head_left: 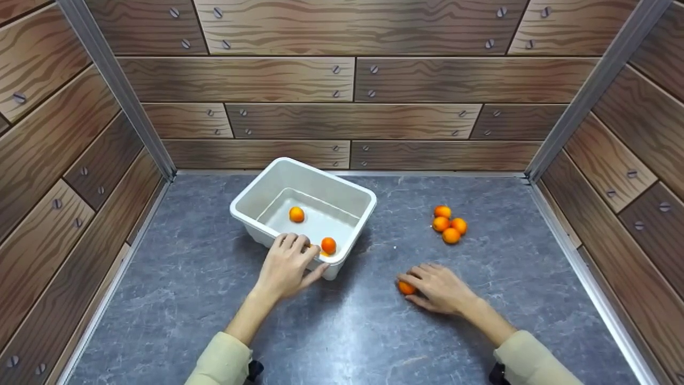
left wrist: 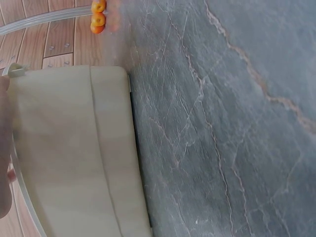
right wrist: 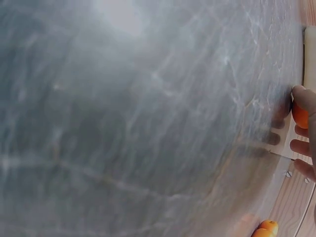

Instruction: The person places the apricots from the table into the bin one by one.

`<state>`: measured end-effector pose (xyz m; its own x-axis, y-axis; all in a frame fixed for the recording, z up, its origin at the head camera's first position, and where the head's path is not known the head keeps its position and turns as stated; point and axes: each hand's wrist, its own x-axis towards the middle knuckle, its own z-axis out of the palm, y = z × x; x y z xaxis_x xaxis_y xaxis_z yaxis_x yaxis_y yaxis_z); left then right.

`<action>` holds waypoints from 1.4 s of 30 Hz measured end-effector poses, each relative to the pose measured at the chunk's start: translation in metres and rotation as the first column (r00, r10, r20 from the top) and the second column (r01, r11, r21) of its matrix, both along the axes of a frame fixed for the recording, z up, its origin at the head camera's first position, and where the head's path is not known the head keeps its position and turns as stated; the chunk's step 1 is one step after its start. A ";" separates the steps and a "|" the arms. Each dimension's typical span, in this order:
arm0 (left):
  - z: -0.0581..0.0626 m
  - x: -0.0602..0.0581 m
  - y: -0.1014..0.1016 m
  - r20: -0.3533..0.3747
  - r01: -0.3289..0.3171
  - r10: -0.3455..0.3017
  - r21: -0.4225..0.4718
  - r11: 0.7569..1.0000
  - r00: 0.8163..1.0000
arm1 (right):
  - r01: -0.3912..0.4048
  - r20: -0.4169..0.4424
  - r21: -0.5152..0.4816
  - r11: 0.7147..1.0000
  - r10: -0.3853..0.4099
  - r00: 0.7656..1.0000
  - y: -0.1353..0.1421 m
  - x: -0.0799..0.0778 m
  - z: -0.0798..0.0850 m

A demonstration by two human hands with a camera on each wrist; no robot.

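Note:
My left hand [head_left: 287, 263] grips the near rim of a white plastic bin [head_left: 256, 227], fingers over the edge and thumb along the outside. In the left wrist view, the bin's side wall [left wrist: 64, 148] fills the left half. One small orange [head_left: 296, 214] lies on the bin floor and another orange [head_left: 328, 245] near its front corner; more orange shows beside the left fingertips, mostly hidden. On the tabletop, my right hand [head_left: 438, 289] holds a small orange [head_left: 406, 287] between thumb and fingers. This orange [right wrist: 299, 116] also shows at the right wrist view's edge.
Several oranges [head_left: 451, 235] sit clustered on the grey marbled tabletop [head_left: 374, 342], to the right of the bin. Wood-patterned panels [head_left: 352, 120] enclose the back and both sides, with metal strips [head_left: 593, 310] along the edges.

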<state>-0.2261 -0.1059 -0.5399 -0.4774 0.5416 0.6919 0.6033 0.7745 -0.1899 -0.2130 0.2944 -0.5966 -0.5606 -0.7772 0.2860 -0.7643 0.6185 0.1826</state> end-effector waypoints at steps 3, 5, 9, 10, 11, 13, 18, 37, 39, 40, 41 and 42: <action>0.000 0.000 0.000 0.002 0.002 -0.002 0.002 1.000 1.000 | 0.005 0.004 0.001 1.000 -0.005 1.000 -0.001 0.001 0.001; 0.001 0.000 0.000 0.007 0.001 -0.001 0.001 1.000 1.000 | 0.012 0.009 0.004 1.000 -0.012 1.000 -0.002 0.001 0.002; 0.001 0.000 0.000 0.011 0.001 -0.001 0.001 1.000 1.000 | 0.020 0.019 0.006 1.000 -0.020 1.000 -0.003 0.001 0.003; 0.001 0.000 0.000 0.010 0.003 -0.003 0.002 1.000 1.000 | 0.021 0.020 0.005 1.000 -0.021 1.000 -0.003 0.001 0.003; 0.001 0.000 0.000 0.006 0.005 -0.005 0.005 1.000 1.000 | 0.020 0.019 0.002 1.000 -0.020 1.000 -0.003 0.001 0.003; 0.000 0.000 0.000 0.000 0.007 -0.007 0.007 1.000 1.000 | 0.014 0.012 -0.007 1.000 -0.014 1.000 -0.004 0.001 0.003; -0.001 -0.001 0.000 -0.021 0.006 -0.005 0.007 1.000 1.000 | -0.005 -0.015 -0.036 0.999 0.004 1.000 -0.005 0.000 0.004; 0.001 -0.001 0.000 0.001 -0.004 0.004 -0.004 1.000 1.000 | -0.016 -0.073 -0.115 0.993 0.008 0.997 -0.015 -0.013 0.026; 0.001 0.000 0.000 -0.003 -0.002 0.002 -0.002 1.000 1.000 | -0.020 -0.083 -0.128 0.992 0.010 0.996 -0.017 -0.014 0.028; 0.001 0.000 0.000 -0.004 -0.001 0.001 -0.002 1.000 1.000 | -0.025 -0.091 -0.135 0.991 0.012 0.996 -0.018 -0.015 0.030; 0.001 0.000 0.000 -0.004 0.000 0.000 -0.001 1.000 1.000 | -0.030 -0.099 -0.143 0.989 0.016 0.995 -0.019 -0.016 0.031; 0.001 -0.001 0.000 -0.004 0.000 0.000 -0.001 1.000 1.000 | -0.038 -0.108 -0.152 0.988 0.022 0.994 -0.020 -0.016 0.032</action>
